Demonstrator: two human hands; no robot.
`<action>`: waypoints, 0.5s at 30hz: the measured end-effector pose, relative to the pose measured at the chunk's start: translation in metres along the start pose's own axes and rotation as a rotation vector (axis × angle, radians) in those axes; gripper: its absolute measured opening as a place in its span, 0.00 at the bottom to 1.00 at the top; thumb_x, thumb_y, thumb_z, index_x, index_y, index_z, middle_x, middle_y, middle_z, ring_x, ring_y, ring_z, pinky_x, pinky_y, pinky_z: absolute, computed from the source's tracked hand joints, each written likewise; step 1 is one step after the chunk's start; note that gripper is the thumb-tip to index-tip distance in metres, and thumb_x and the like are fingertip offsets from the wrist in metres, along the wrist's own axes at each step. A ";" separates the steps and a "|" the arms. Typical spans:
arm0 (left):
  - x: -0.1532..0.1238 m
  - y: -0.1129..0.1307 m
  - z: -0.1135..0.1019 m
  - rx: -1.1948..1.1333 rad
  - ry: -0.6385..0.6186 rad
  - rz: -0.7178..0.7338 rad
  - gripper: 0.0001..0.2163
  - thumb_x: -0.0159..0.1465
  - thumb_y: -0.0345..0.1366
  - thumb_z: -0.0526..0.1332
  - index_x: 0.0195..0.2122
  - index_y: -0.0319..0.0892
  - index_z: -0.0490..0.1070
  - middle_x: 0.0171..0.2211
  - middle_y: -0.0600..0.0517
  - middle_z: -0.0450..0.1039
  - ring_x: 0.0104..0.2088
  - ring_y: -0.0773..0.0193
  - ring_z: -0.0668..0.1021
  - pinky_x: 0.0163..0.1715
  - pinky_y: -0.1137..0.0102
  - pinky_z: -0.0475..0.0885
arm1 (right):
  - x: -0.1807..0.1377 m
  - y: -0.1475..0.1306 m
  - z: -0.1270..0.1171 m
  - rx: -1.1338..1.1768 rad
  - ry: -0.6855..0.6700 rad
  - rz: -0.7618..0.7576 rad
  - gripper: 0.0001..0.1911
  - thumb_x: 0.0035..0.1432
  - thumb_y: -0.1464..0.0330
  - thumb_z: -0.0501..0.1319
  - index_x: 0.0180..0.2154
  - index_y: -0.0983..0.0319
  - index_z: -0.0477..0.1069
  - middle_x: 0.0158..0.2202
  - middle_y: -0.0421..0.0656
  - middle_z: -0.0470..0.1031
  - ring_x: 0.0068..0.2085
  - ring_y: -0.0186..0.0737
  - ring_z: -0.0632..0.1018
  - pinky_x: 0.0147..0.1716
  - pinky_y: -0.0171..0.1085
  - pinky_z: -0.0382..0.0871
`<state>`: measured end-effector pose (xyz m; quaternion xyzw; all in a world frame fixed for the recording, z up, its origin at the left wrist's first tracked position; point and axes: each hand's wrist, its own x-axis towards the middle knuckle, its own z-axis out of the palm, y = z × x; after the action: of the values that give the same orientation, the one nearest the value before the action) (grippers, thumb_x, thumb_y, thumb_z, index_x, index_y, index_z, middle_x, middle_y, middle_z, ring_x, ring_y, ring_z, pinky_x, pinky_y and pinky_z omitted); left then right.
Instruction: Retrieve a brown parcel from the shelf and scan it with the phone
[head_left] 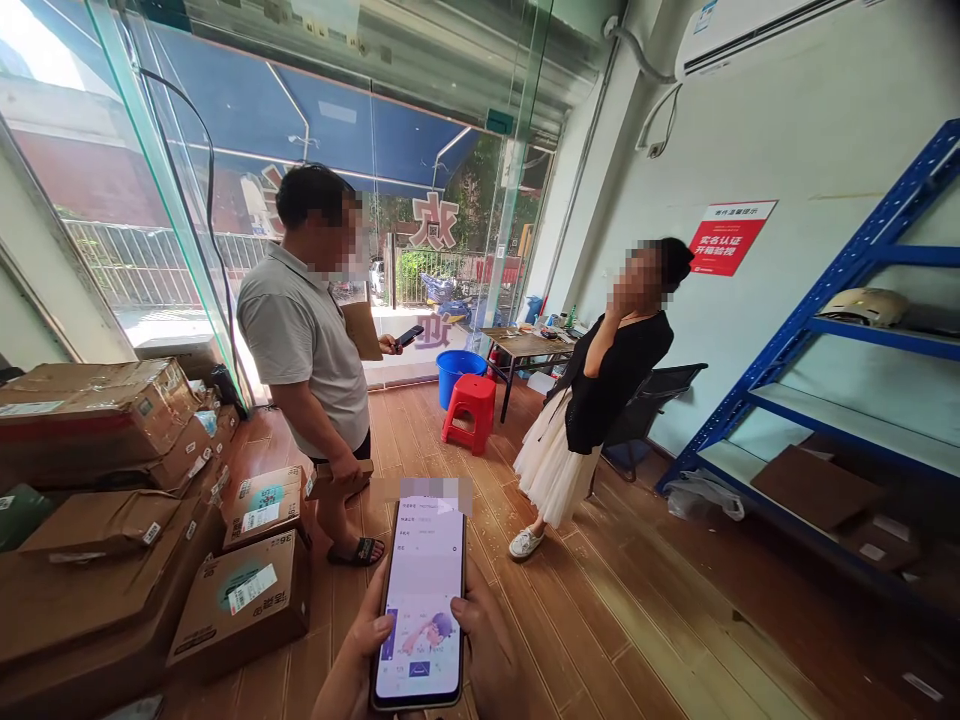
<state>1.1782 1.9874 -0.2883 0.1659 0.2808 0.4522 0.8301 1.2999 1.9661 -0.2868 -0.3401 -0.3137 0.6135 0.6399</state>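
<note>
A smartphone (420, 600) with a lit screen is upright at the bottom centre, held between both of my hands. My left hand (352, 665) grips its left edge, thumb on the screen's lower left. My right hand (491, 655) wraps its right edge. Beyond the phone a person in a grey polo shirt (307, 330) stands holding a dark phone and a brown parcel. Another person in a black top and white skirt (600, 400) stands to the right with a hand raised to the face.
Cardboard boxes (112, 520) are stacked along the left by the glass wall. A red stool (470, 408), blue bucket (459, 372) and small table (525, 350) stand at the back. Blue metal shelving (847, 400) lines the right wall.
</note>
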 end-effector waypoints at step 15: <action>0.003 -0.001 -0.010 -0.042 -0.043 -0.011 0.30 0.57 0.38 0.64 0.62 0.53 0.63 0.57 0.50 0.72 0.54 0.46 0.74 0.51 0.61 0.74 | -0.007 0.001 -0.017 -0.216 -0.157 0.000 0.50 0.40 0.50 0.71 0.62 0.57 0.56 0.48 0.48 0.77 0.45 0.57 0.77 0.42 0.51 0.73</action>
<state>1.1735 1.9893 -0.2978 0.1566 0.2541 0.4496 0.8419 1.3132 1.9580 -0.2976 -0.3583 -0.4270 0.6009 0.5730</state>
